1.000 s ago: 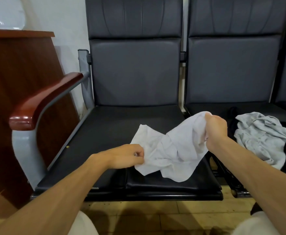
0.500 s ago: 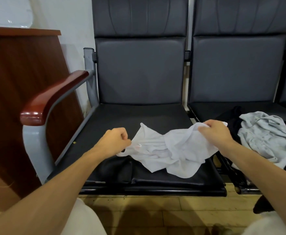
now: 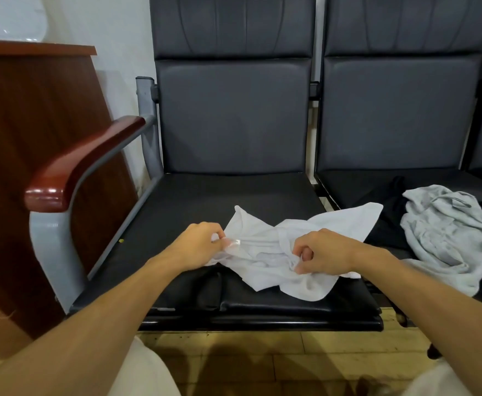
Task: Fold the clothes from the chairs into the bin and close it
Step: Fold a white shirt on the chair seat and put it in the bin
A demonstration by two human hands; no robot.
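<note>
Now | left hand (image 3: 198, 247) pinches white garment (image 3: 262, 254) | right hand (image 3: 329, 252) fingers (image 3: 301, 270) clamped on it

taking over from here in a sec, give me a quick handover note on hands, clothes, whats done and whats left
Left hand: pinches the white garment at its left edge.
Right hand: grips a bunch of it nearer the middle.
The white garment lies crumpled on the left chair seat, one corner reaching toward the next seat.
A grey garment and a black garment lie unfolded on the right chair seat.
Done: nothing visibly folded.
Left: fold all three, put them in the bin, close it; the bin is not in view.
</note>
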